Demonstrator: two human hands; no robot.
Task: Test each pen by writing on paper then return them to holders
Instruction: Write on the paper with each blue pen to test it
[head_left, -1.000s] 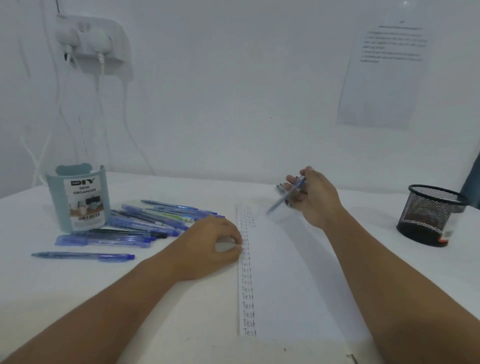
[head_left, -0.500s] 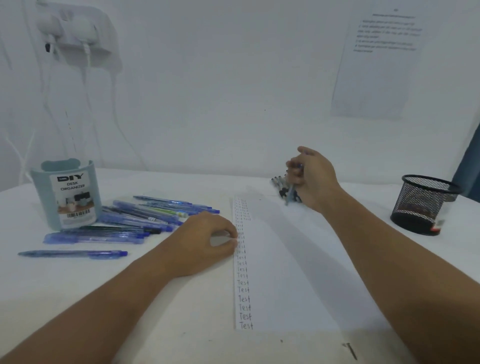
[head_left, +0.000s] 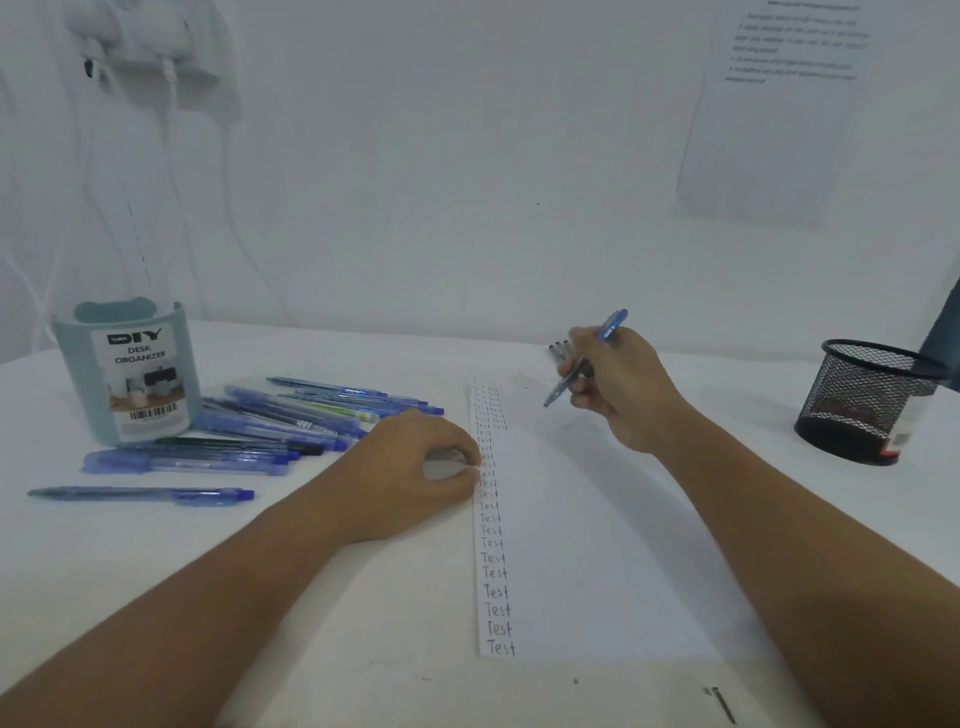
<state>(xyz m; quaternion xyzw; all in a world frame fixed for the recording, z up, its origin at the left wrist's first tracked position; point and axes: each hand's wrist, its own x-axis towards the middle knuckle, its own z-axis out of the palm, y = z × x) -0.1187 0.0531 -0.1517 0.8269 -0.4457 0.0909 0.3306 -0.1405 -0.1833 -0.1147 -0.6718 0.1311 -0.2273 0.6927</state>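
Both hands (head_left: 415, 467) (head_left: 618, 389) curled, forearms outstretched

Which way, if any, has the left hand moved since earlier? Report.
No. The left hand stays with fingertips at the white paper sheet's left edge.
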